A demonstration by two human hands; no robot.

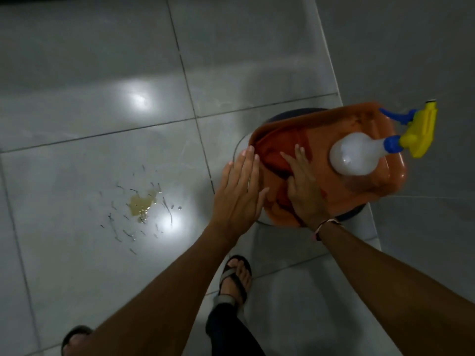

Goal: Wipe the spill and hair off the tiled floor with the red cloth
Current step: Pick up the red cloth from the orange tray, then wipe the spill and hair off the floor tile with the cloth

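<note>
red cloth (277,160), one spill (141,204), two hands

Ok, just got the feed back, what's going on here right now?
A person stands on the grey tiled floor, both hands at an orange plastic tray. The right hand lies on the folded red cloth in it; whether its grip has closed is unclear. The left hand is open at the tray's edge. A white spray bottle lies on the tray. The yellowish spill and scattered hairs are untouched.

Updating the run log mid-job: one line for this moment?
phase: fetching | right hand on folded red cloth in orange plastic tray | left hand open | yellowish spill unwiped
</note>
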